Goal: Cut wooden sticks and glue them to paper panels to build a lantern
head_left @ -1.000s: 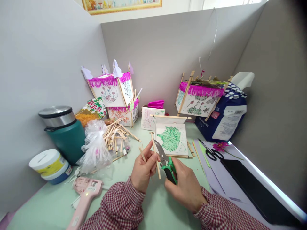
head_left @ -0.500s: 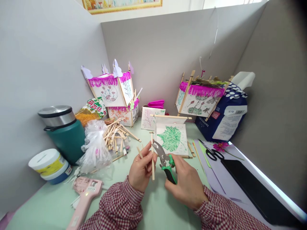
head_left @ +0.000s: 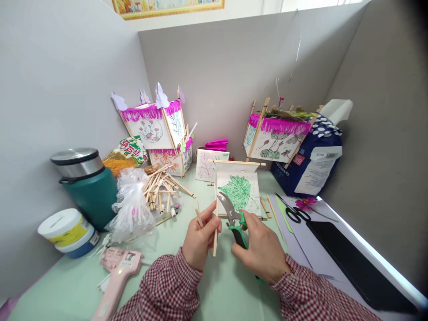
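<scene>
Holding a thin wooden stick point(head_left: 216, 227) nearly upright above the pale green table point(head_left: 220, 290), pinching it between thumb and fingers of the left hand point(head_left: 199, 238), with a second, shorter stick point(head_left: 198, 215) poking up from the same curled fingers. Gripping green-handled shears point(head_left: 233, 218) in the right hand point(head_left: 259, 252), fingers wrapping the handles, grey blades parting slightly and pointing up and left, just beside the upright stick; touching it or not, cannot tell. Showing red-checked sleeves point(head_left: 167, 290) on both forearms. Lying right behind the blades, a framed panel with a green leaf print point(head_left: 239, 194), edged with sticks, and behind that a smaller panel with a pink sprig point(head_left: 207, 165) leaning near the back wall. Sprawling to the left, a loose heap of wooden sticks point(head_left: 162, 187) beside a crumpled clear plastic bag point(head_left: 132, 205). Standing further left, a dark green flask with a steel lid point(head_left: 87, 185), a white tub with a yellow and blue label point(head_left: 67, 232) near it, and a pink glue gun point(head_left: 117, 272) lying at the near edge. Sitting at the back, two stacked lanterns with pink fringe point(head_left: 157, 125) on the left and another fringed lantern point(head_left: 276, 136) on the right, leaning against a blue dotted packet point(head_left: 314, 160). Resting to the right of the hands, black scissors point(head_left: 290, 209), a pink flower point(head_left: 306, 203) and a black slab point(head_left: 354, 263) on white paper.
</scene>
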Demonstrator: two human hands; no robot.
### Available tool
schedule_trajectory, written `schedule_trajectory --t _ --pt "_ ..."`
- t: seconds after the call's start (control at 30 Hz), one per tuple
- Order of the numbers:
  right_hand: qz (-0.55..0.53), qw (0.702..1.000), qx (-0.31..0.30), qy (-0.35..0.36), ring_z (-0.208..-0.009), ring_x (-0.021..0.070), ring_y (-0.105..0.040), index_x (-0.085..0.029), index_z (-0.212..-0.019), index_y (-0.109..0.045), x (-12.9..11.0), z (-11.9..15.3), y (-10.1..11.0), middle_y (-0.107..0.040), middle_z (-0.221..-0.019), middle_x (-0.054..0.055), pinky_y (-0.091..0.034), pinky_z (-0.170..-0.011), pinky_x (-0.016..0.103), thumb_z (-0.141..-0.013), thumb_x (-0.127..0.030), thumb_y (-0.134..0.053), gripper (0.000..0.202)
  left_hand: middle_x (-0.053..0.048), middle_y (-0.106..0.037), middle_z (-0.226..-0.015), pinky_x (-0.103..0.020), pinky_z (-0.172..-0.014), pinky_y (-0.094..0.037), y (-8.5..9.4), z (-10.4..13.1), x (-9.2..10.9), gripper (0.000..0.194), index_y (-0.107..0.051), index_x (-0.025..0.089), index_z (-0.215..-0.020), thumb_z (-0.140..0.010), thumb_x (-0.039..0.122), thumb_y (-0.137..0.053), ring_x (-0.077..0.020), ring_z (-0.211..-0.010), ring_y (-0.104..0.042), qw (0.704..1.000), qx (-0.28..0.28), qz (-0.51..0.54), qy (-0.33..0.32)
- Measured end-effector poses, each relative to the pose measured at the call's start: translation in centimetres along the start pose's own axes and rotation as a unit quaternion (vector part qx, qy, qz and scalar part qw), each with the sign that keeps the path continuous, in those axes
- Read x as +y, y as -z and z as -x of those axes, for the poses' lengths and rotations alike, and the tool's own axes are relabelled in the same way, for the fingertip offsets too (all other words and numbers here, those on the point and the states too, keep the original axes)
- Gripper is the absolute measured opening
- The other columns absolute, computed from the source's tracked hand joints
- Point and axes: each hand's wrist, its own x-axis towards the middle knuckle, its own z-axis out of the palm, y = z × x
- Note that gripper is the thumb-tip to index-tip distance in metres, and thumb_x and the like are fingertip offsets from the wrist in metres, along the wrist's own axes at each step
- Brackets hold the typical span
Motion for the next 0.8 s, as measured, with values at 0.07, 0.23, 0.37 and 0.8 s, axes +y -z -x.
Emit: schedule_trajectory --t 0.07,0.23,0.37,0.8 --pt "-0.005 1.000 -0.007 -0.005 -0.089 0.0263 -0.055 -0.015 -0.119 -0.042 0.2 -0.1 0.1 -0.056 -0.099 0.010 -0.044 -0.076 0.040 -0.062 -0.024 -0.052 0.058 0.005 -0.048 -0.061 -0.017 -0.037 -0.015 0.1 -0.1 0.1 0.054 -0.049 0.019 -0.125 -0.074 0.031 -0.063 -0.0004 -0.037 -0.023 1.000 0.005 0.001 -0.014" --pt "-0.039 0.998 -0.038 0.012 -0.097 0.0270 -0.053 -0.018 -0.122 -0.040 -0.2 0.1 0.1 -0.054 -0.108 0.011 -0.044 -0.080 0.039 -0.060 -0.022 -0.052 0.063 0.006 -0.047 -0.060 -0.017 -0.036 -0.014 0.3 -0.3 0.3 0.054 -0.050 0.020 -0.125 -0.073 0.029 -0.063 -0.0001 -0.037 -0.022 0.999 0.045 0.011 -0.019" --pt "-0.056 0.997 -0.047 0.011 -0.101 0.0264 -0.051 -0.017 -0.123 -0.040 -0.9 0.2 0.1 -0.053 -0.110 0.010 -0.042 -0.086 0.039 -0.059 -0.021 -0.051 0.064 0.006 -0.046 -0.059 -0.017 -0.036 -0.016 0.2 -0.3 0.3 0.055 -0.049 0.019 -0.125 -0.073 0.029 -0.064 -0.0003 -0.037 -0.023 0.998 0.054 0.016 -0.005" --pt "-0.044 0.996 -0.072 -0.025 -0.112 0.0309 -0.047 -0.011 -0.127 -0.037 -1.0 0.2 -0.2 -0.049 -0.124 0.016 -0.041 -0.091 0.044 -0.059 -0.022 -0.051 0.070 0.007 -0.044 -0.058 -0.016 -0.037 -0.019 -0.2 0.0 0.3 0.054 -0.050 0.016 -0.124 -0.073 0.027 -0.064 0.0002 -0.038 -0.024 0.998 0.024 0.062 0.012"
